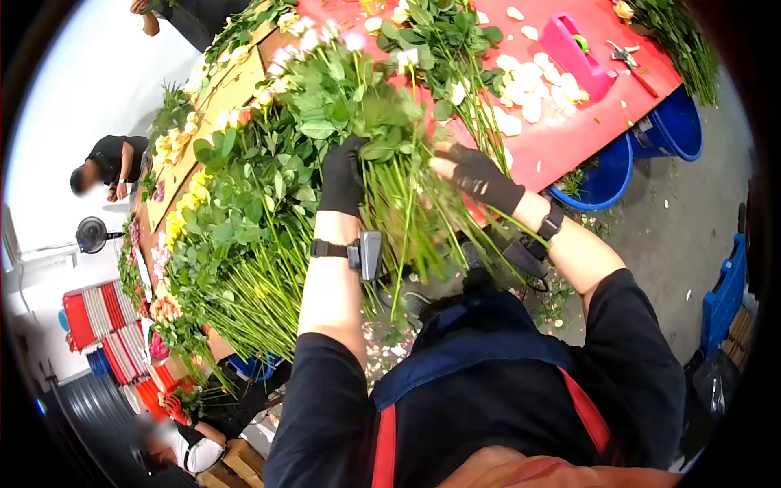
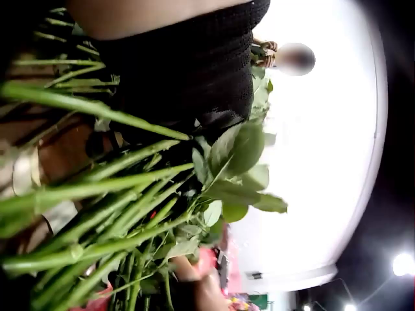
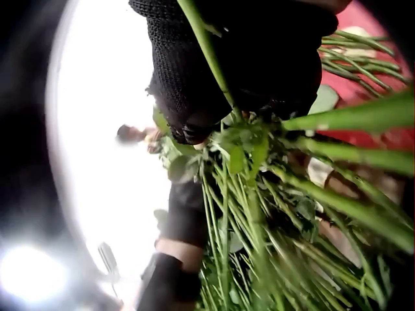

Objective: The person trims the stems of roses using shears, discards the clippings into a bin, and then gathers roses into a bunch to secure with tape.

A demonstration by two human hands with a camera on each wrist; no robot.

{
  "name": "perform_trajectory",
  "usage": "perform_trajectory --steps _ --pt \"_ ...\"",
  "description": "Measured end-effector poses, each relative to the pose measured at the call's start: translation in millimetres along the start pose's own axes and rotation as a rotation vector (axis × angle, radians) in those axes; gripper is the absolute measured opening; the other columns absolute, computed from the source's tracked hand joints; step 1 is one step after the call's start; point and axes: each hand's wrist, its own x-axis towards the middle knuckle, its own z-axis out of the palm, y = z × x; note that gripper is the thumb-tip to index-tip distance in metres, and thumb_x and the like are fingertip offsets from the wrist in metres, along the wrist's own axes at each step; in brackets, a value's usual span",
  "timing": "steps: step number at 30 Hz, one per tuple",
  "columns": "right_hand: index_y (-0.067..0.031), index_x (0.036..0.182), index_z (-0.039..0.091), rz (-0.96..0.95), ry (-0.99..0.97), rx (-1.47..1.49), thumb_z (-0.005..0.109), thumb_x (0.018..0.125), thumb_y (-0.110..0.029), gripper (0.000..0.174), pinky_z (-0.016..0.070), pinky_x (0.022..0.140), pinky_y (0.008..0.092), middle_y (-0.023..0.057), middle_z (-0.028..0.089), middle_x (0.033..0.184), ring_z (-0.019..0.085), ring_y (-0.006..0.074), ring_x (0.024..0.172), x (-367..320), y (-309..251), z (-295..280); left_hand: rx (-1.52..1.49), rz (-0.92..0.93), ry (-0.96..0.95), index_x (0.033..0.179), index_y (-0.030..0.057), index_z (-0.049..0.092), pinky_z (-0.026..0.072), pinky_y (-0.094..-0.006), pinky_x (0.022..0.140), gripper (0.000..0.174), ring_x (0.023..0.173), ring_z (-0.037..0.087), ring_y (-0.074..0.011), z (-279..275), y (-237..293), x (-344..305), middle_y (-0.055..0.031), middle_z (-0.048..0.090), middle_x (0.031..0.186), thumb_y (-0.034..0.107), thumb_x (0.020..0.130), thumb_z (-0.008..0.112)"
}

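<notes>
My left hand point(image 1: 342, 175), in a black fingerless glove, grips a bunch of leafy rose stems point(image 1: 399, 199) just below the leaves. The flower heads, pale pink and white, point away from me, and the cut stems fan out toward my body. To the right, my gloved right hand point(image 1: 480, 175) has its fingers curled at the bunch's side. It pinches a rose stem point(image 3: 206, 48), which runs back across the glove in the right wrist view. Leaves partly hide those fingertips. In the left wrist view, thick green stems point(image 2: 110, 188) pass beside the glove point(image 2: 188, 71).
More roses point(image 1: 236, 236) lie along the table at left, and others point(image 1: 455, 73) lie beyond my hands. The red tabletop point(image 1: 553, 146) bears loose petals point(image 1: 525, 85), a pink holder point(image 1: 565, 61) and pruning shears point(image 1: 626, 57). Blue buckets point(image 1: 602, 187) stand below its edge. Other people work at left.
</notes>
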Motion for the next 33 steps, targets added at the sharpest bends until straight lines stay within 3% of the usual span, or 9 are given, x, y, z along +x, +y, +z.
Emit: perform_trajectory --steps 2,3,5,7,10,13,17,23,33 --pt "0.0001 0.119 0.056 -0.192 0.041 0.143 0.055 0.091 -0.044 0.052 0.0469 0.083 0.0273 0.0081 0.063 0.094 0.059 0.013 0.092 -29.8 13.4 -19.2 0.06 -0.258 0.286 0.126 -0.0029 0.047 0.0464 -0.0361 0.088 0.054 0.103 0.057 -0.0344 14.3 6.9 -5.3 -0.022 0.057 0.115 0.017 0.079 0.065" --pt "-0.0012 0.118 0.058 0.073 -0.022 0.351 0.055 0.092 -0.044 0.05 0.0469 0.083 0.0266 0.0058 0.063 0.096 0.059 0.0113 0.092 -48.5 15.8 -28.1 0.061 -0.385 0.426 0.132 -0.005 0.041 0.0439 -0.0378 0.094 0.071 0.112 0.053 -0.0381 22.5 19.7 -8.7 -0.0253 0.052 0.124 0.028 0.076 0.071" --pt "-0.0028 0.117 0.059 0.277 -0.06 0.694 0.055 0.091 -0.042 0.047 0.0461 0.086 0.0257 0.0067 0.062 0.109 0.059 0.0123 0.097 -96.4 13.1 -45.1 0.604 -0.112 0.535 0.133 -0.0069 0.038 0.0354 -0.0408 0.103 0.088 0.122 0.044 -0.0398 33.3 -2.7 -21.4 -0.0261 0.047 0.13 0.044 0.07 0.074" --pt "-0.0023 0.118 0.059 0.317 -0.139 0.857 0.056 0.091 -0.039 0.046 0.0459 0.088 0.0271 0.0093 0.062 0.112 0.059 0.0153 0.1 -129.2 36.4 -51.8 0.864 0.353 0.432 0.128 0.0016 0.048 0.0361 -0.0433 0.102 0.066 0.123 0.044 -0.0378 51.0 13.0 -36.1 -0.0208 0.049 0.131 0.038 0.078 0.07" --pt "-0.004 0.121 0.059 0.282 -0.254 0.146 0.061 0.087 -0.037 0.047 0.0443 0.09 0.0304 0.0077 0.063 0.114 0.058 0.0178 0.104 -160.5 11.1 -48.8 0.73 0.708 0.072 0.108 0.0137 0.066 0.0394 -0.0472 0.094 0.033 0.115 0.05 -0.0312 92.1 55.7 -52.8 -0.0083 0.06 0.12 0.03 0.079 0.065" --pt "-0.0061 0.087 0.069 -0.068 -0.404 -0.522 0.064 0.082 -0.034 0.029 0.0496 0.071 0.0377 0.0178 0.066 0.082 0.064 0.0296 0.077 -158.3 2.9 -34.5 0.994 0.72 -0.244 0.111 0.0203 0.064 0.0214 -0.0551 0.107 0.036 0.125 0.045 -0.0307 122.0 33.1 -51.4 -0.0029 0.06 0.122 0.043 0.086 0.052" --pt "-0.0044 0.073 0.061 -0.1 0.415 -0.601 0.061 0.083 -0.032 0.029 0.0436 0.06 0.0455 0.0211 0.056 0.068 0.057 0.0379 0.065 -66.6 3.5 -76.5 1.092 0.465 -0.253 0.113 0.0213 0.062 0.0074 -0.0585 0.111 0.043 0.131 0.039 -0.0275 99.7 -1.8 -42.9 -0.0016 0.06 0.121 0.05 0.081 0.056" --pt "-0.0054 0.089 0.066 0.365 0.579 -0.886 0.064 0.071 -0.047 0.045 0.0479 0.078 0.0457 0.0179 0.062 0.1 0.059 0.0373 0.093 62.0 38.2 -76.0 0.981 0.539 -0.239 0.114 0.0165 0.063 0.0135 -0.052 0.113 0.046 0.13 0.04 -0.0296 73.0 -22.0 -63.0 -0.0058 0.059 0.123 0.047 0.079 0.062" --pt "-0.0032 0.086 0.059 -0.456 1.012 -0.75 0.06 0.076 -0.013 0.014 0.0443 0.071 0.0452 0.0184 0.058 0.084 0.056 0.0356 0.082 -1.7 20.5 -83.0 0.268 0.234 -0.074 0.117 0.0059 0.061 0.0447 -0.039 0.094 0.042 0.109 0.058 -0.0294 59.3 27.4 -69.6 -0.0157 0.062 0.114 0.029 0.082 0.069"
